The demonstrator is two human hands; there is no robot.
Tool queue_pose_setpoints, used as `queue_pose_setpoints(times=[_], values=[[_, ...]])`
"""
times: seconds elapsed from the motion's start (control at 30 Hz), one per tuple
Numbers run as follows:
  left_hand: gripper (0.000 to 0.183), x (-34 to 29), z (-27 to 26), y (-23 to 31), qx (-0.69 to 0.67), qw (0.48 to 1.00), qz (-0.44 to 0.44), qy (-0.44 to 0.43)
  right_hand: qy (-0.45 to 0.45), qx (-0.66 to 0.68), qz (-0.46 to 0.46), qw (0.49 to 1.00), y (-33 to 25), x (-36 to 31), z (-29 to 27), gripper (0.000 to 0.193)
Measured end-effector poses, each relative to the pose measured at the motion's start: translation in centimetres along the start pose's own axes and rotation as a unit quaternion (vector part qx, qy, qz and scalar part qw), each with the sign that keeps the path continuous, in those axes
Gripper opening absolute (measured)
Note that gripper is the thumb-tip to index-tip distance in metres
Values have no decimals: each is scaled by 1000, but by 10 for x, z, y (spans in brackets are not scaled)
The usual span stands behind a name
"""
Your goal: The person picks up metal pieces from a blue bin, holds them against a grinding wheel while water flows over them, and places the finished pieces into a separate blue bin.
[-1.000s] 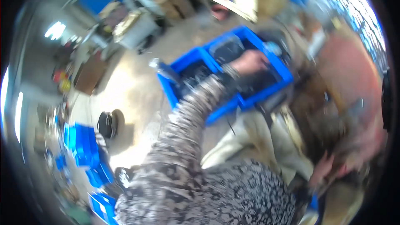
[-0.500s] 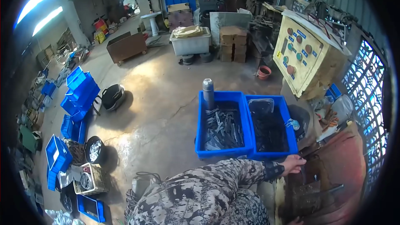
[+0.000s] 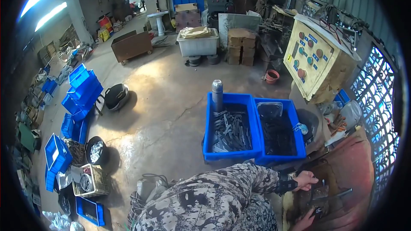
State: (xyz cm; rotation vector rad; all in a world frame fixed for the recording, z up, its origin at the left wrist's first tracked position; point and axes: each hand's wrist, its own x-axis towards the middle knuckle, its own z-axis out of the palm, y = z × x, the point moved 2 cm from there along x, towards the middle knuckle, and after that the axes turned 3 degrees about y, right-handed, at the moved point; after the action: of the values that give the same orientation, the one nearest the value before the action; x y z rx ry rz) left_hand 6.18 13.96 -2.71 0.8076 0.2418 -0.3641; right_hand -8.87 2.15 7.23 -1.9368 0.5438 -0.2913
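Note:
My left hand (image 3: 305,180) reaches over a rusty brown worktop (image 3: 355,167) at the right, its fingers pinched together. What they hold, if anything, is too small to make out. Close to those fingertips is a small pale upright piece (image 3: 323,182) on the dark middle of the worktop. A metal rod (image 3: 344,192) sticks out to the right there. My right hand (image 3: 305,221) comes in at the lower edge, fingers curled by a small dark piece (image 3: 317,211); its grip is unclear. A camouflage sleeve (image 3: 252,177) covers my left arm.
Beyond my left arm stand two blue bins, one with metal strips (image 3: 231,130) and a flask (image 3: 217,94), the other with dark contents (image 3: 278,137). A yellowed control box (image 3: 319,60) with buttons rises at the right. Blue crates (image 3: 83,87) and black baskets (image 3: 116,96) sit left.
My left hand has moved down and slightly right over the worktop; the dark strip under its fingers no longer shows clearly. My right hand has come further up into view.

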Motion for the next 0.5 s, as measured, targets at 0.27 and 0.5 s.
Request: queue_pose_setpoints(times=[0.27, 0.5], values=[[23, -15, 16, -8, -11, 1000, 12, 8, -63, 25, 68, 995, 47, 44, 25, 41], [17, -38, 45, -25, 96, 982, -148, -71, -20, 6, -185, 983, 68, 56, 3, 37]])
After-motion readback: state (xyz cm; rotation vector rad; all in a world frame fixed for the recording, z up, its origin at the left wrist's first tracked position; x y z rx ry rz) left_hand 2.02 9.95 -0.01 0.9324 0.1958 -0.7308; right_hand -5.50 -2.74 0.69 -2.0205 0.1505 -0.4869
